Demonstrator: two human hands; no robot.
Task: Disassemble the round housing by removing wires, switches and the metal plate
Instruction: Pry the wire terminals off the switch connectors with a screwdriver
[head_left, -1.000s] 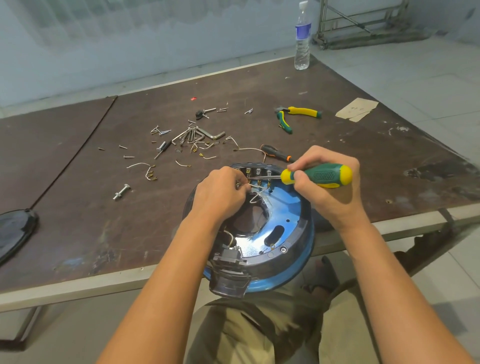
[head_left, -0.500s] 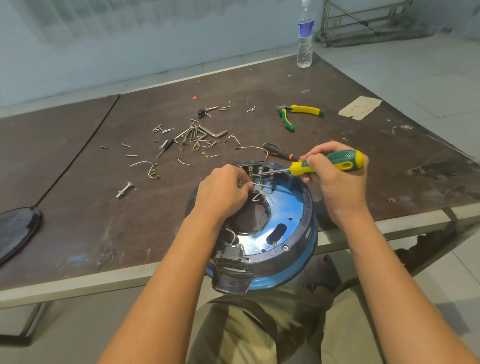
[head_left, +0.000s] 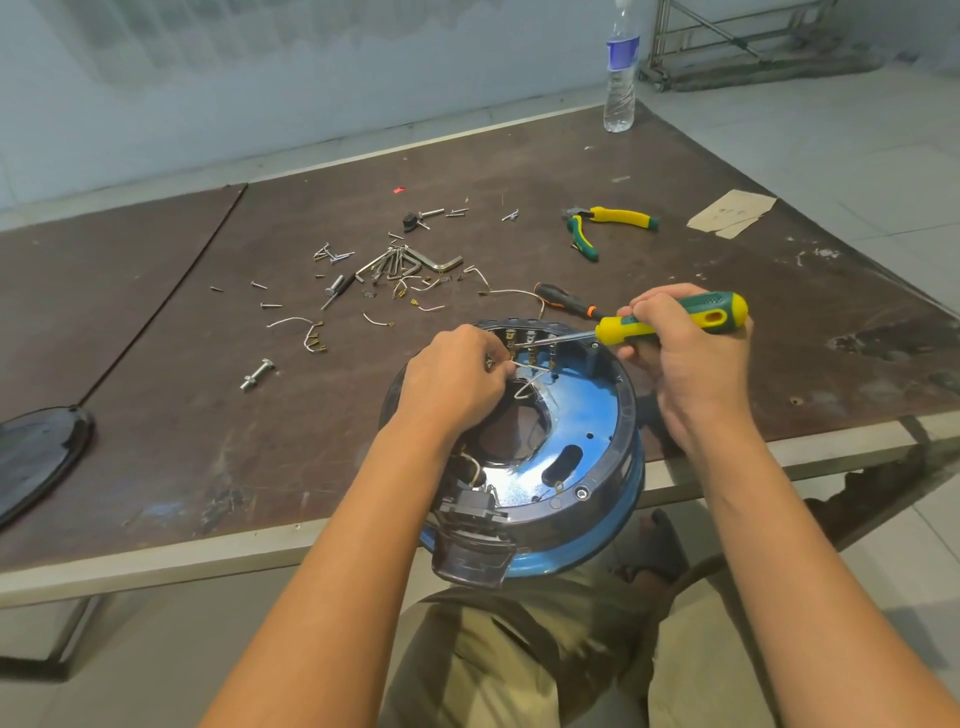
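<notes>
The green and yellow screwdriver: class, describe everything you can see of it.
The screwdriver has a plastic-looking green handle with yellow inserts and collar, and a thin bright metal shaft. The right hand grips the handle. It lies nearly level, its tip pointing left into the far inner side of the round housing.

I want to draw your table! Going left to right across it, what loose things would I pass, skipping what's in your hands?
black oval cover → big bolt → pile of hex keys → yellow-green pliers → scrap of cardboard
</notes>
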